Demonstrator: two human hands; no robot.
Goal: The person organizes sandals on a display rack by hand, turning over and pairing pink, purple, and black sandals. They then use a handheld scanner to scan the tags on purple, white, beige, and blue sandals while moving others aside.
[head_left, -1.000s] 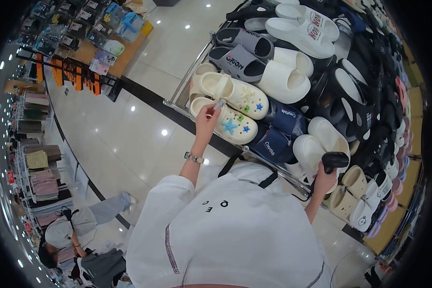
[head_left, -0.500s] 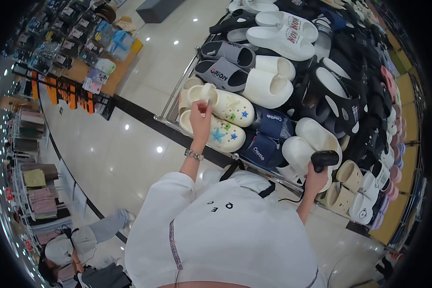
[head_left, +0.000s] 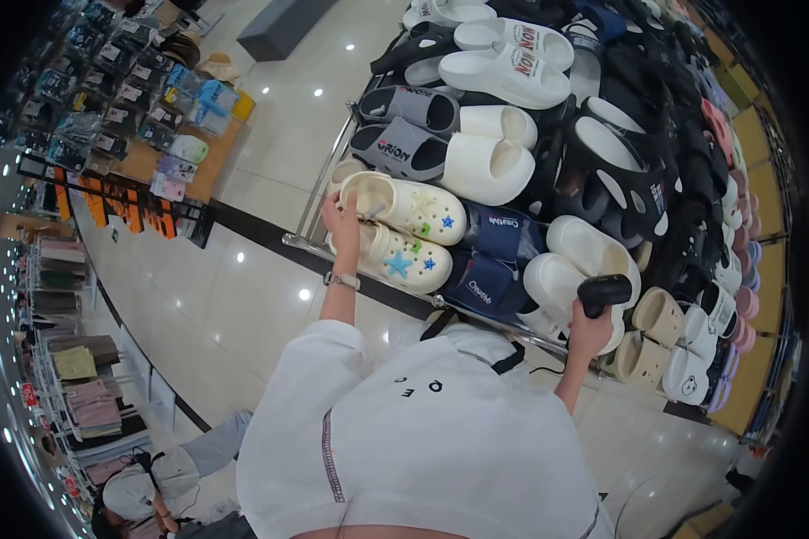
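Note:
At the left end of the display lies a pair of cream clogs (head_left: 420, 214) with blue star and green charms on their toes. My left hand (head_left: 341, 225) is closed round the heel end of the upper clog, its fingers partly hidden behind the rim. A small clear tag seems to hang inside that clog. In my right hand (head_left: 591, 329) is a black handheld scanner (head_left: 604, 294) with a thin cable, held over white slides (head_left: 557, 280). Navy slides marked Creative (head_left: 484, 280) lie between my two hands.
Grey Orion slides (head_left: 400, 148), white slides (head_left: 490, 166) and many black sandals fill the metal-railed rack (head_left: 306, 241). Packaged goods hang on a stand (head_left: 135, 117) at upper left. Folded clothes (head_left: 94, 404) line the left. A person (head_left: 166, 476) is at lower left.
My left hand has moved left from the clog's strap to its heel, and the strap no longer stands up over the opening. My right hand keeps the scanner nearly in place.

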